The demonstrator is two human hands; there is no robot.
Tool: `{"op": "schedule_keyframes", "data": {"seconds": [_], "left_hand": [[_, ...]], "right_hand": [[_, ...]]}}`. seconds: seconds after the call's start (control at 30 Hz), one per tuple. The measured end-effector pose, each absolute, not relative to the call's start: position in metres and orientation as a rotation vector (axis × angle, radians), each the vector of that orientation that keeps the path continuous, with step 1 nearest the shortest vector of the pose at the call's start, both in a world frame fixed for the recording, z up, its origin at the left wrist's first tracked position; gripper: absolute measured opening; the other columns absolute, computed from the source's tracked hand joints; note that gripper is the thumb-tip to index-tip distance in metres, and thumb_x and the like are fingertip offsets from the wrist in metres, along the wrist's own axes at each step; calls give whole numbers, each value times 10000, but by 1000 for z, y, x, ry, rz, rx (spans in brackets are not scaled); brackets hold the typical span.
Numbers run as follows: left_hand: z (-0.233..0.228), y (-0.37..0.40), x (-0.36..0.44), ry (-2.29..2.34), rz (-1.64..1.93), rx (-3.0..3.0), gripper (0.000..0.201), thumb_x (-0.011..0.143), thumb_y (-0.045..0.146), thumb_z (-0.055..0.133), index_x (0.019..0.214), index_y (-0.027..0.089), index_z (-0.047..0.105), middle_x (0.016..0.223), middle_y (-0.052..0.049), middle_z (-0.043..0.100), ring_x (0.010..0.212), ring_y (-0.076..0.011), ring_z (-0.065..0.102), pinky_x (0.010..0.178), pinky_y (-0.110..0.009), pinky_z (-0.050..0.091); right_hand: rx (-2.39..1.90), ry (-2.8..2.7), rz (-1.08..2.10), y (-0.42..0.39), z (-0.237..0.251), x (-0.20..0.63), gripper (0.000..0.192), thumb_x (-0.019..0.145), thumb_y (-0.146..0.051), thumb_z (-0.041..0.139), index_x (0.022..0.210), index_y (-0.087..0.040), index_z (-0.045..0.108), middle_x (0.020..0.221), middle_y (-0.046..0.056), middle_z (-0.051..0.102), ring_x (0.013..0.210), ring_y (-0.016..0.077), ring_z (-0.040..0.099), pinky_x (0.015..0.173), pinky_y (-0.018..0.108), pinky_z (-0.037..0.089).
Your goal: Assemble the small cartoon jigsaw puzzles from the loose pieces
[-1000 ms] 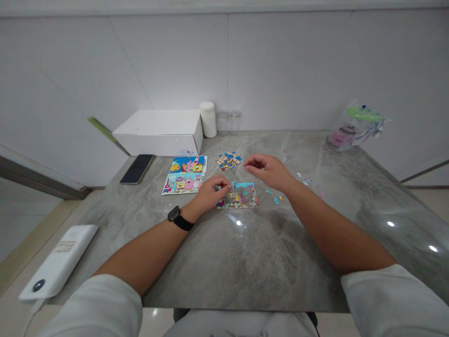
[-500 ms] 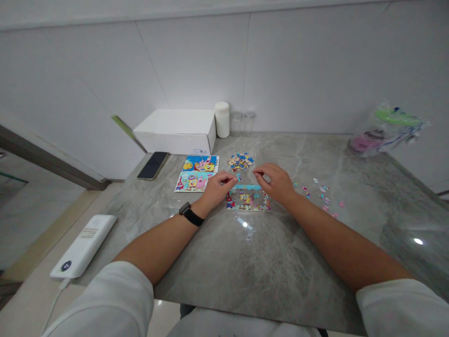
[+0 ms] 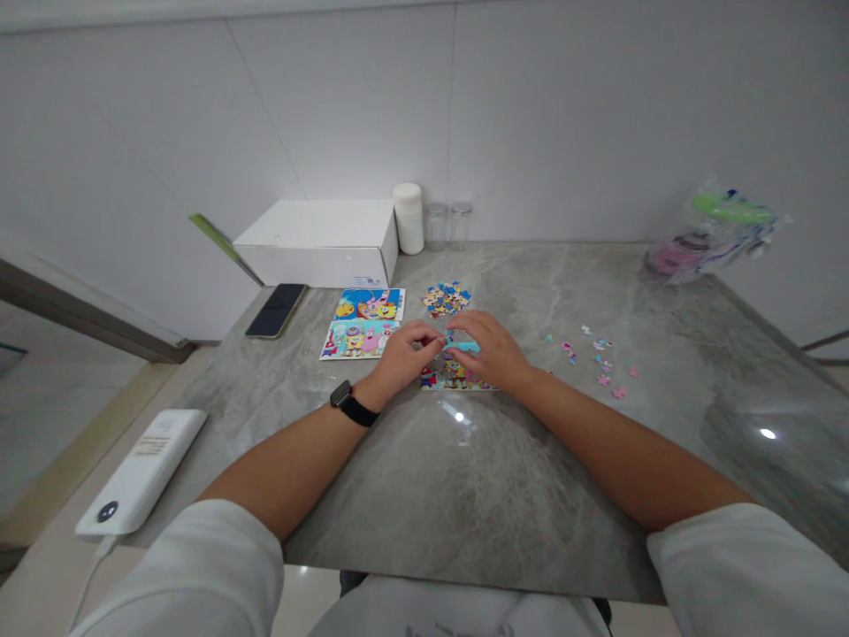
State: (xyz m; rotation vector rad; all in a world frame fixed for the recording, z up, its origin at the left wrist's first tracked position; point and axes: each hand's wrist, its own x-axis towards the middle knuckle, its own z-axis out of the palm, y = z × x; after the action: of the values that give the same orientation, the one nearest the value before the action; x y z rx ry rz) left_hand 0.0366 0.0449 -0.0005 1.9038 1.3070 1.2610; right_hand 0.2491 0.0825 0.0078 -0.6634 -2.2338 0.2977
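Puzzle (image 3: 443, 379), partly assembled, is seen lying flat on the grey table (image 3: 504, 478) at the centre of the frame, mostly covered by both hands. The left hand (image 3: 404, 354) is laid over its left edge, fingers curled and thumb and forefinger pinched together; whether a piece is held between them cannot be told. The right hand (image 3: 487, 352) is laid over the puzzle's upper right part, fingers bent down onto it; what, if anything, is gripped is hidden. The two hands are nearly touching above the puzzle. A black watch (image 3: 349, 404) is worn on the left wrist.

A heap of loose pieces (image 3: 445, 298) is noted just above the hands. Scattered pieces (image 3: 600, 358) are spread to the right of centre. Two picture cards (image 3: 363, 322) are placed left of the puzzle, one above the other. A phone (image 3: 275, 310) lies further left, a white box (image 3: 322, 241) above it. A white bottle (image 3: 409, 218) and two jars (image 3: 447, 223) are set against the wall. A plastic bag (image 3: 709, 232) is seen at upper right, a power bank (image 3: 141, 472) at lower left.
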Motion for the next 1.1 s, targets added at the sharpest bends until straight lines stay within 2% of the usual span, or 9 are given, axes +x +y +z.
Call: {"op": "schedule_keyframes", "data": {"seconds": [0.33, 0.53, 0.73, 0.97, 1.1], "left_hand": [[-4, 45, 37, 1296, 1200, 1925, 160, 929, 293, 696, 802, 218, 758, 865, -32, 711, 856, -189, 664, 853, -362, 528], [0, 45, 38, 1298, 1201, 1916, 176, 931, 316, 693, 797, 219, 753, 848, -29, 697, 827, -184, 646, 801, -345, 521], [-1, 45, 38, 1317, 1192, 1932, 184, 945, 313, 673, 802, 210, 725, 851, -29, 700, 839, -187, 653, 832, -347, 521], [-2, 48, 31, 1441, 1159, 2013, 169, 1013, 322, 556, 976, 218, 684, 951, -32, 718, 913, -200, 646, 864, -347, 517], [-1, 52, 21, 1562, 1121, 2145, 134, 991, 261, 557, 1037, 210, 672, 989, -46, 716, 935, -211, 649, 889, -367, 517]], "right_hand": [[-648, -2297, 273, 83, 8, 249, 217, 945, -280, 680, 1158, -262, 716, 1189, 106, 732, 1148, 284, 653, 1047, 488, 520], [-656, -2269, 213, 81, 8, 249, 194, 963, -274, 666, 1144, -256, 733, 1154, 111, 729, 1114, 277, 660, 1007, 464, 540], [-709, -2291, 244, 80, 12, 248, 208, 965, -270, 664, 1163, -268, 730, 1170, 101, 753, 1128, 283, 668, 1029, 478, 524], [-707, -2303, 208, 88, 9, 253, 132, 975, -279, 691, 1096, -239, 723, 1188, 95, 773, 1143, 269, 674, 1043, 440, 488], [-694, -2437, 231, 92, 3, 253, 88, 969, -303, 722, 1025, -236, 733, 1164, 80, 783, 1112, 263, 677, 989, 412, 461]]}}
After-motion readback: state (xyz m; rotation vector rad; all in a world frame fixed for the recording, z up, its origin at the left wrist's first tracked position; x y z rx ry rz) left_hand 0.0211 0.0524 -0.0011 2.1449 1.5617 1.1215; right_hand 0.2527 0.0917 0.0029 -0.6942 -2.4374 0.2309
